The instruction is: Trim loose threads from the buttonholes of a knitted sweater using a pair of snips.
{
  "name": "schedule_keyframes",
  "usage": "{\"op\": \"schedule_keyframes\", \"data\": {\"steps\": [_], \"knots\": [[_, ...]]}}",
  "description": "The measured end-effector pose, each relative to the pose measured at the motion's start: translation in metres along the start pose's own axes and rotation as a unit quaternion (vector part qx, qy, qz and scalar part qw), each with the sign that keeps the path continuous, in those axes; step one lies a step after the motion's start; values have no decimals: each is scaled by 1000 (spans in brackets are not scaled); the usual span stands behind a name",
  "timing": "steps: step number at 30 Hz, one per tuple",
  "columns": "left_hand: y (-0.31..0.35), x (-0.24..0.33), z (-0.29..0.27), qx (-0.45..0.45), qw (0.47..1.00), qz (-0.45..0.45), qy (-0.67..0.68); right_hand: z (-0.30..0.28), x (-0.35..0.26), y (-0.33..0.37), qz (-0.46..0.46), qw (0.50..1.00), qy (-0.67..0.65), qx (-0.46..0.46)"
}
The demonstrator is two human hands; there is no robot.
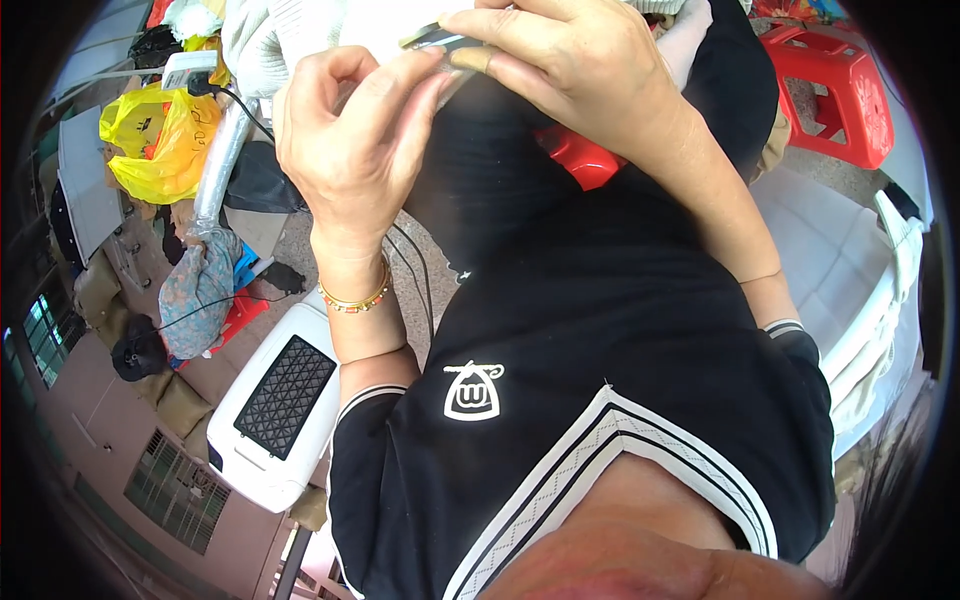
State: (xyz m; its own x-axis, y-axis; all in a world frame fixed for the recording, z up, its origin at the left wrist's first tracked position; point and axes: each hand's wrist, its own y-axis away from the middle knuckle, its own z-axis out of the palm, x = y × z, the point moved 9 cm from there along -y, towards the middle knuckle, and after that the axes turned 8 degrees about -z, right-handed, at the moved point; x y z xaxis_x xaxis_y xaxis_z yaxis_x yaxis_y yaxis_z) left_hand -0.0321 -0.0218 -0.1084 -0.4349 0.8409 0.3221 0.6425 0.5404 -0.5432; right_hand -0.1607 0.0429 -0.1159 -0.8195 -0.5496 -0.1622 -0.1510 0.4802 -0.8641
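Both my hands meet at the top, close together in front of my black-clothed lap. My right hand (pixel 570 60) is closed on a small dark, metallic-looking tool (pixel 440 40), perhaps thread snips; its exact kind is unclear. Tan tape or a cover wraps one right fingertip. With a gold bangle at its wrist, my left hand (pixel 350 140) pinches with thumb and forefinger right beside that tool. What lies in the left pinch is too thin to make out. Behind the hands spreads white ribbed knitted fabric (pixel 262 45), partly hidden by the left hand.
A red plastic stool (pixel 830 95) stands at the right. To the left are a yellow plastic bag (pixel 165 150), a white socket block (pixel 190 68) with a black plug and cable, and a floral cloth bundle (pixel 200 290). A white appliance with a black grille (pixel 285 395) sits near my left elbow.
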Motion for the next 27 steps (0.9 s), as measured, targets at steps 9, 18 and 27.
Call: {"op": "schedule_keyframes", "data": {"steps": [9,18,27], "knots": [[5,-1,2,26,1000,-3,-3,2,0,1,5,1000,4,-29],[18,-9,-9,89,994,-51,46,3,7,5,75,991,-106,10],[12,-2,-3,88,995,-29,26,6,2,6,1,1000,3,-10]]}}
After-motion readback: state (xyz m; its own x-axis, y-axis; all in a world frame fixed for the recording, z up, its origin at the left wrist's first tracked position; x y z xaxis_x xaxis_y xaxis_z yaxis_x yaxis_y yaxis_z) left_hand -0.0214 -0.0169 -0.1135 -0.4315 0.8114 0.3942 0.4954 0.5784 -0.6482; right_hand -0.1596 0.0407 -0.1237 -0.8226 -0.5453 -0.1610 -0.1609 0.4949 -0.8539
